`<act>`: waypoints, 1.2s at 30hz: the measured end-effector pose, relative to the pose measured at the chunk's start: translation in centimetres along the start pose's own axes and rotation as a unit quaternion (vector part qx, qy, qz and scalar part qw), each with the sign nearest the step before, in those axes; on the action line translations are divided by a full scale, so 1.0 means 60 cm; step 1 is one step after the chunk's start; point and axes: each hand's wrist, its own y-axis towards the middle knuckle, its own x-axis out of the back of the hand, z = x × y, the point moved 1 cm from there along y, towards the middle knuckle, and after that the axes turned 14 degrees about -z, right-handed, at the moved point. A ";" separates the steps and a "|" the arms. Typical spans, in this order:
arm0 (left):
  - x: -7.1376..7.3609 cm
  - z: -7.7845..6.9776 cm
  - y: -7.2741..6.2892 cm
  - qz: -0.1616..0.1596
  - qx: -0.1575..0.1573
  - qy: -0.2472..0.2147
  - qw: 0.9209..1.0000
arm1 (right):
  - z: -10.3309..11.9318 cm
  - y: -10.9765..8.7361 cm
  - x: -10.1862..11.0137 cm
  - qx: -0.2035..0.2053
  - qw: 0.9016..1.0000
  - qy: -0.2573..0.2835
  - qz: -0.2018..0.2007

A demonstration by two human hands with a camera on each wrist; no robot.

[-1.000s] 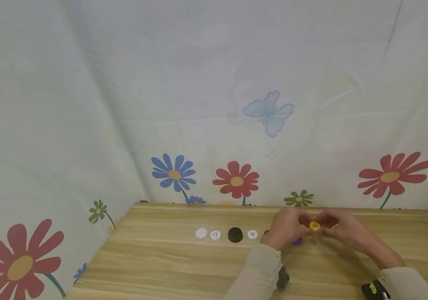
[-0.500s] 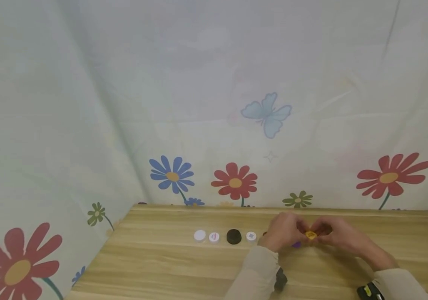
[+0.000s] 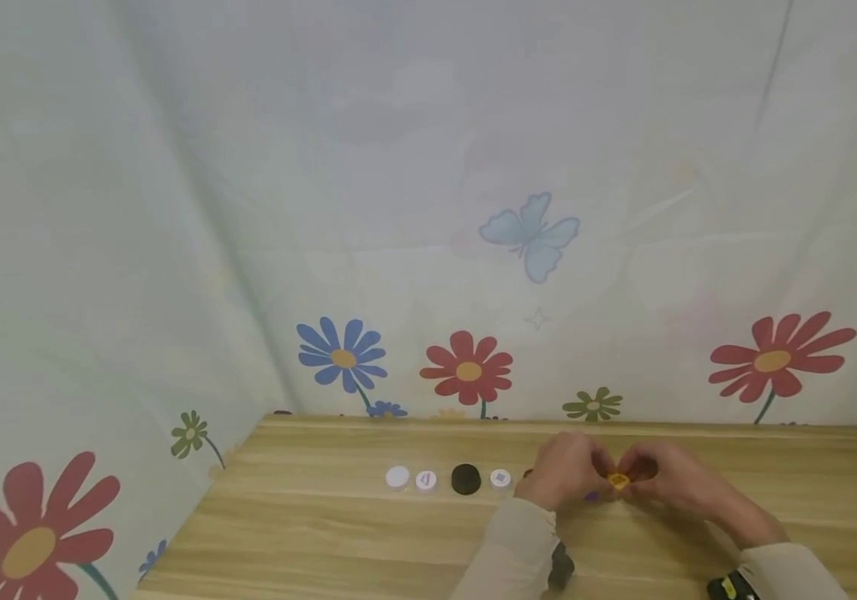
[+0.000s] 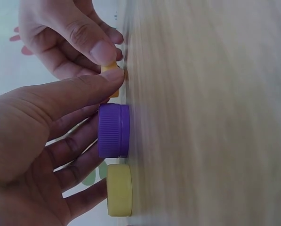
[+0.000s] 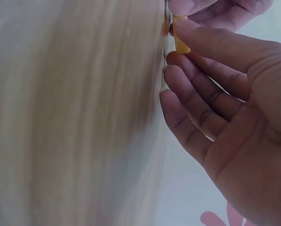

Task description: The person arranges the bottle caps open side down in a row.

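Observation:
A small orange-yellow bottle cap (image 3: 619, 481) with dark print on top is pinched between the fingertips of my left hand (image 3: 567, 471) and right hand (image 3: 679, 482). It is at or just above the wooden tabletop; I cannot tell whether it touches. Seen from the left wrist, a purple ribbed bottle cap (image 4: 113, 131) stands on the table just beside the left fingers, and a pale yellow cap (image 4: 119, 190) follows it near the little finger. In the right wrist view, the orange-yellow cap (image 5: 181, 41) sits under the right thumb, the other right fingers loosely bent below it.
Left of the hands, a row of caps lies on the table (image 3: 338, 533): a plain white one (image 3: 397, 477), a white one with red print (image 3: 426, 481), a black one (image 3: 466, 479) and a white one with grey print (image 3: 500, 478). A patterned curtain (image 3: 368, 208) hangs behind.
Both hands have brought the orange-yellow cap down and a little left, nearer the table and the purple cap. Their pinch on it stays. The head view has tilted slightly up.

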 end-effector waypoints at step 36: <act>0.073 0.031 0.005 -0.051 -0.064 0.083 0.993 | 0.025 0.019 0.007 0.014 0.993 -0.054 -0.105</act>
